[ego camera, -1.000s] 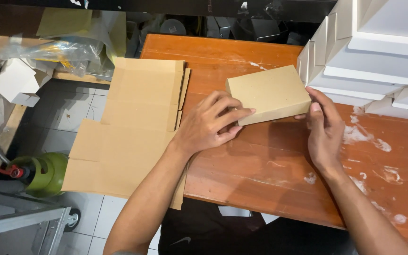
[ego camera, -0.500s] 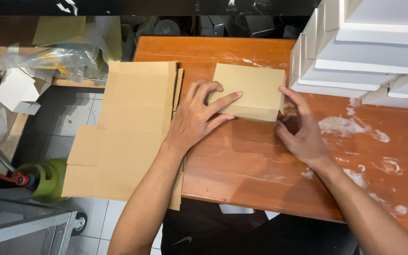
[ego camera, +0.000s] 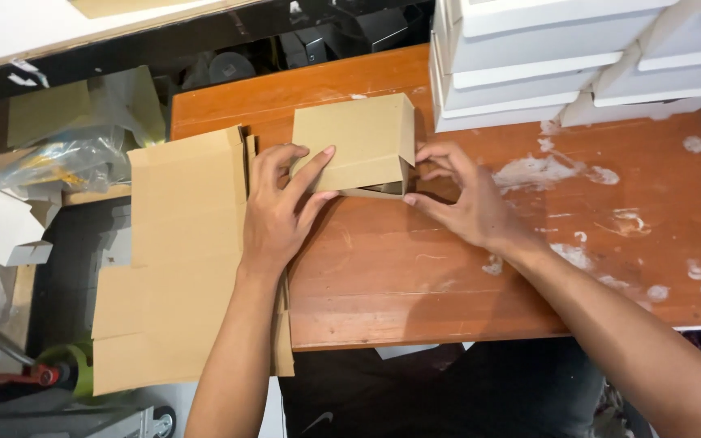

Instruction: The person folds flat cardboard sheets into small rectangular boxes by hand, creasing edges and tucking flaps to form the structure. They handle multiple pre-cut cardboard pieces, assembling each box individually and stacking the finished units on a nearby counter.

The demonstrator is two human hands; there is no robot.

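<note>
Cardboard box (ego camera: 356, 142), brown and partly folded, sits on the orange wooden worktop (ego camera: 448, 268) near its far edge. Left hand (ego camera: 281, 207) lies flat on the box's near left side, fingers (ego camera: 311, 169) spread and pressing down. Right hand (ego camera: 464, 199) is at the box's right end, fingers curled loosely at its open flap, clasping nothing. Flat cardboard sheets (ego camera: 176, 259) overhang the worktop's left edge. White boxes (ego camera: 561, 57) are stacked at the far right.
</note>
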